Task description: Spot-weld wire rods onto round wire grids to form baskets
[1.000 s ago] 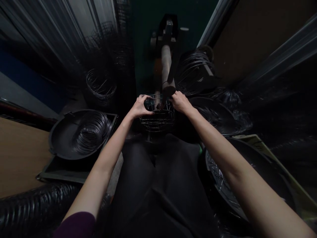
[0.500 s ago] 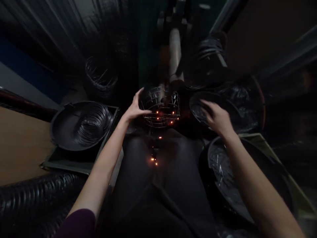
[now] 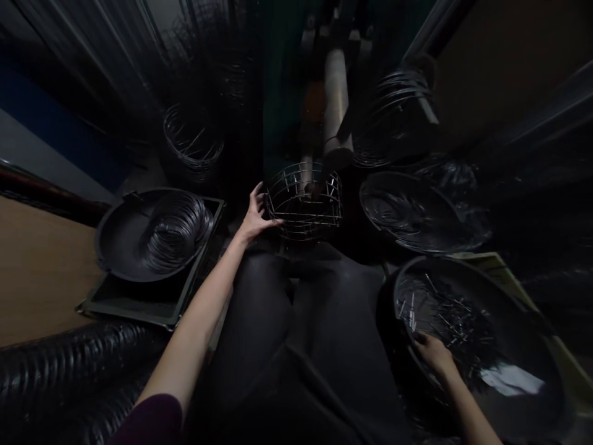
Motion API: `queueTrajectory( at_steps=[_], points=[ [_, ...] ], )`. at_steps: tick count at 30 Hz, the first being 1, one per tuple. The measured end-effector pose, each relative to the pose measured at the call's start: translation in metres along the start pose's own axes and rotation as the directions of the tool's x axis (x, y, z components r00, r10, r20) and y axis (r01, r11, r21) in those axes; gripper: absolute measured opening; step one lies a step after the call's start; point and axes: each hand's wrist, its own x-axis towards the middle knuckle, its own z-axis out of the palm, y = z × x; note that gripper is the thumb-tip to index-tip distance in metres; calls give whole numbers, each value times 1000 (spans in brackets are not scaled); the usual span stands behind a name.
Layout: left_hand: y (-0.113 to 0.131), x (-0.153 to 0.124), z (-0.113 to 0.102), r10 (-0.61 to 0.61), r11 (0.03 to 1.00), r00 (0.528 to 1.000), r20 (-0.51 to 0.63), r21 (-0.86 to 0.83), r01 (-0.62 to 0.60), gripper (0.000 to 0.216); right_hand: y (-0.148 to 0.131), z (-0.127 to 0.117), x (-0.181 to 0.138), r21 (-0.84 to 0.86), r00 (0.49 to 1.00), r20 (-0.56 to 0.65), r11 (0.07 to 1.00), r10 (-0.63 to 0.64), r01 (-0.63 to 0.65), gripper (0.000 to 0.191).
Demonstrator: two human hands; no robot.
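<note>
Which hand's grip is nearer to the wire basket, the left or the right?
Left. The left hand's grip is at the left side of the wire basket. The right hand's grip is away to its right, lower in view, at the black basin.

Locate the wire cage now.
In the head view, the wire cage is near the centre, just below the pale cylinder, with the left hand at its left side.

Dimly lit, with deep shadow. Bounded at left by a tan panel (image 3: 41, 272) and a blue band (image 3: 60, 137), at upper right by a dark brown panel (image 3: 509, 80). Backed at top centre by a dark green surface (image 3: 285, 74).
</note>
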Motion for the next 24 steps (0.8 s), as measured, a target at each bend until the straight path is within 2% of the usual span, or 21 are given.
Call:
queueTrajectory(
  at_steps=[3,6,8,10,12,13,14,15,16,18,19,20,22,23,24],
  points=[
    [2,-9,-2,34,999,997,-65,22,-32,130,12,-5,-2,27,995,41,996,89,-91,18],
    [18,-25,-11,154,985,986,-70,91,-148,123,14,-13,-7,45,974,20,973,227,-227,22],
    [36,-38,-16,250,956,968,-11,162,-245,115,-2,-26,-13,106,961,-59,958,272,-265,24],
    [57,-48,-16,325,910,942,81,245,-335,107,-34,-46,-25,272,955,-168,943,244,-193,26],
    [77,-54,-11,354,852,918,180,342,-396,99,-82,-73,-40,505,964,-211,863,161,-33,38],
    [86,-55,-7,353,822,908,225,390,-416,95,-110,-86,-47,624,982,-173,780,77,49,50],
    [93,-55,-2,345,791,900,265,434,-431,90,-138,-98,-53,714,994,-92,692,-64,110,62],
    [99,-54,3,335,762,894,299,472,-443,85,-165,-109,-58,765,977,-17,626,-211,148,71],
    [104,-53,8,326,736,886,329,500,-457,80,-190,-118,-61,793,934,51,583,-354,177,74],
    [111,-50,16,321,692,868,379,532,-488,73,-233,-129,-61,798,786,177,554,-592,237,63],
    [114,-50,19,319,674,859,401,542,-503,72,-250,-132,-59,782,715,215,555,-666,282,52],
    [117,-49,20,315,658,851,421,550,-515,72,-264,-132,-56,757,669,219,556,-710,342,41],
    [120,-50,21,304,631,839,451,565,-532,72,-284,-129,-51,652,650,118,553,-751,520,27],
    [120,-51,21,297,624,839,455,573,-532,72,-290,-126,-50,553,643,29,548,-765,628,24],
    [120,-53,20,289,624,844,451,580,-523,72,-294,-122,-49,421,612,-58,537,-788,731,23]
  ],
)
